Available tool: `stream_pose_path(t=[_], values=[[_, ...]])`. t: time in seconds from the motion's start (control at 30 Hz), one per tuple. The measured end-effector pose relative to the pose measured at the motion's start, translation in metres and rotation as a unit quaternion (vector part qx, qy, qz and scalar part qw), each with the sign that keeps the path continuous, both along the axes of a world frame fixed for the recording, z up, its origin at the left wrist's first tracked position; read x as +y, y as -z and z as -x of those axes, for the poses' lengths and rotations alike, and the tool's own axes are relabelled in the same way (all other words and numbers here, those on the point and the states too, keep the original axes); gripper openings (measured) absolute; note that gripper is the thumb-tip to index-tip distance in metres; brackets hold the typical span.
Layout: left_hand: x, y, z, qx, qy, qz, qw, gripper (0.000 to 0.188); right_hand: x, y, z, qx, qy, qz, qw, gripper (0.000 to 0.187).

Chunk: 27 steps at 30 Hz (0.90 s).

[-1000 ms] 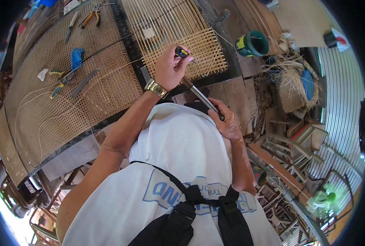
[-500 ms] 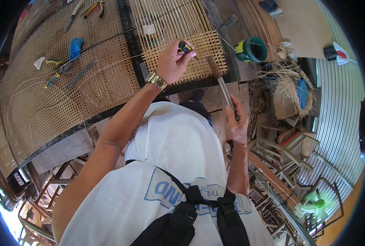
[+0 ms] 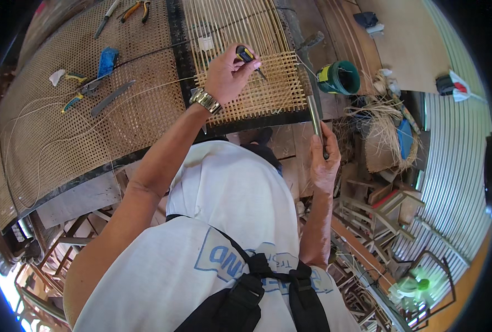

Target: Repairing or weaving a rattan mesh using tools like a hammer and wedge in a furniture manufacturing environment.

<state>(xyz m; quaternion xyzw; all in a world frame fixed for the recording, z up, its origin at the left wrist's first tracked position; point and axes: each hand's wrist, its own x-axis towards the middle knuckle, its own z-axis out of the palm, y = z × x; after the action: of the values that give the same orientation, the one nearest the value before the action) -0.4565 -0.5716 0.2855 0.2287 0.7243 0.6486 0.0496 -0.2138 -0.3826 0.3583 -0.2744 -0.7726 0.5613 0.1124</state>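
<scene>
My left hand (image 3: 227, 76), with a metal watch at the wrist, is closed round the black and yellow handle of a screwdriver (image 3: 246, 54). Its thin dark shaft points down at the open cane weave (image 3: 243, 102) stretched in the dark frame. Long pale strands (image 3: 235, 25) run away from the woven part. Near the frame's right corner, my right hand (image 3: 324, 160) grips a silver metal rod-like tool (image 3: 314, 113) with a dark lower end. That tool's upper end reaches the edge of the frame; its exact kind is unclear.
On the finer cane panel (image 3: 146, 110) at left lie a flat blade (image 3: 113, 98), yellow-blue pliers (image 3: 73, 103), a blue packet (image 3: 107, 61), orange-handled pliers (image 3: 133, 11) and a knife (image 3: 106, 19). A green bucket (image 3: 342, 78) stands right, near loose cane strips (image 3: 387, 119) and wooden chair frames (image 3: 387, 213).
My right hand has moved slightly right, drawing the metal tool away from the weave and turning it more upright. My left hand has shifted a little up and left, still holding the screwdriver.
</scene>
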Motion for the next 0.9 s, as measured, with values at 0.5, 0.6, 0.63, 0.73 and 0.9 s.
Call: stream_pose_path(t=[0.5,0.6,0.63,0.73,0.9], values=[[0.011,0.007,0.012,0.053,0.062,0.073,0.994,0.03,-0.009,0.019,0.019,0.009,0.008,-0.011,1.0,0.037],[0.008,0.01,0.015,0.061,0.042,0.025,0.997,0.031,-0.005,0.007,0.017,-0.081,-0.101,-0.067,0.989,0.037],[0.007,0.007,0.015,0.064,0.033,-0.001,0.997,0.031,-0.005,0.008,0.014,-0.082,-0.099,-0.068,0.989,0.037],[0.004,0.001,0.018,0.022,0.007,0.017,1.0,0.032,-0.005,0.012,0.01,-0.01,-0.012,-0.01,1.0,0.036],[0.003,0.015,0.018,0.051,0.022,0.019,0.998,0.029,-0.013,0.013,0.018,0.008,0.006,-0.035,0.999,0.036]])
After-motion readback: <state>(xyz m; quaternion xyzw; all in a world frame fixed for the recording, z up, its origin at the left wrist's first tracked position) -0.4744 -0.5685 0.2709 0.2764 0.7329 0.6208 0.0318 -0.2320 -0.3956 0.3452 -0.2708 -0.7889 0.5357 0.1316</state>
